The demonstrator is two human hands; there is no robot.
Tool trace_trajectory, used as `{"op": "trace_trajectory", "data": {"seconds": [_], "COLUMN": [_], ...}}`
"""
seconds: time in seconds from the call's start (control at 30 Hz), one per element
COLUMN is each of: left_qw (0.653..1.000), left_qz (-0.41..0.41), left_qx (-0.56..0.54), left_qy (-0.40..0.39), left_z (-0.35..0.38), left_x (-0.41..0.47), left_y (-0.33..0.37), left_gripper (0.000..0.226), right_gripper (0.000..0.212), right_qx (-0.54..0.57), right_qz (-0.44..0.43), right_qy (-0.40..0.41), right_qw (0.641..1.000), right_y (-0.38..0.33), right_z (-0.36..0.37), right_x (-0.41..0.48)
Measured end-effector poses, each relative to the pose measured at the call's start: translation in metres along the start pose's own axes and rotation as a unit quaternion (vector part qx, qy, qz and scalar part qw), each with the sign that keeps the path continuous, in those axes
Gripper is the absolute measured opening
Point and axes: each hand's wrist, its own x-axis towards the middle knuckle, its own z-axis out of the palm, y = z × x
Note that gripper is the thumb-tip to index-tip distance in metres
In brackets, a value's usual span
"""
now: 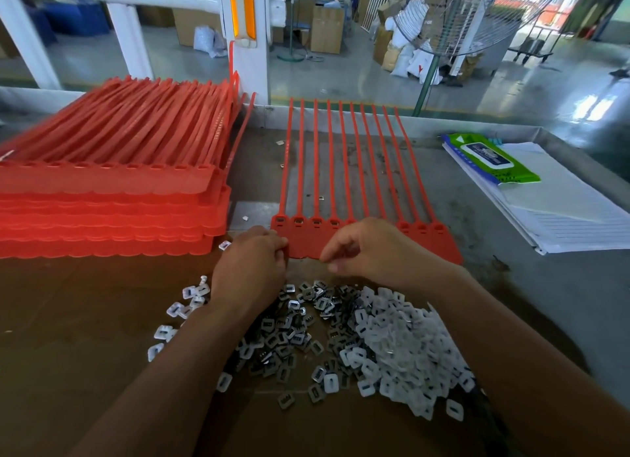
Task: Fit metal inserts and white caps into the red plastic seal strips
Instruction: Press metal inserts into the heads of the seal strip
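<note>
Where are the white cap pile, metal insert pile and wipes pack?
white cap pile (409, 347): head view, middle of the heap.
metal insert pile (289, 334): head view, middle of the heap.
wipes pack (488, 155): head view, on its blue-and-white lid label.

The tall stack of red seal strips (112, 190) walls off the left of the table (477, 224), leaving only a narrow lane between it and the flat row of red seal strips (344, 170), whose near edge is taken up by the left hand (252, 262) and right hand (368, 248). Close to the body, the metal inserts (283, 337) and white caps (409, 347) spread across the middle, with open brown cardboard (85, 320) to their left. On the right, a broad band of grey top lies free between the row and the paper pad (562, 204), which carries a wipes pack (491, 160).
</note>
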Motion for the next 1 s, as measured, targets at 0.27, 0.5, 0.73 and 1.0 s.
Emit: {"op": "trace_trajectory", "data": {"seconds": [0.27, 0.5, 0.73, 1.0], "left_qw": [1.000, 1.000, 1.000, 1.000], "left_qz": [0.001, 0.005, 0.007, 0.006], "left_qx": [0.001, 0.006, 0.002, 0.008], "left_qy": [0.001, 0.002, 0.001, 0.004], "left_z": [-0.001, -0.001, 0.000, -0.001], "left_x": [-0.001, 0.000, 0.001, -0.001], "left_y": [0.001, 0.001, 0.000, 0.000], "left_gripper": [0.027, 0.027, 0.027, 0.026], "right_gripper": [0.015, 0.007, 0.012, 0.012], "right_qx": [-0.064, -0.116, -0.167, -0.122], "right_qz": [0.008, 0.021, -0.010, -0.016], "right_qy": [-0.029, -0.043, -0.033, 0.019], "right_qw": [0.997, 0.992, 0.985, 0.992], "right_y": [-0.007, -0.011, -0.016, -0.010], "right_z": [0.013, 0.014, 0.019, 0.020], "right_x": [0.001, 0.002, -0.004, -0.010]}}
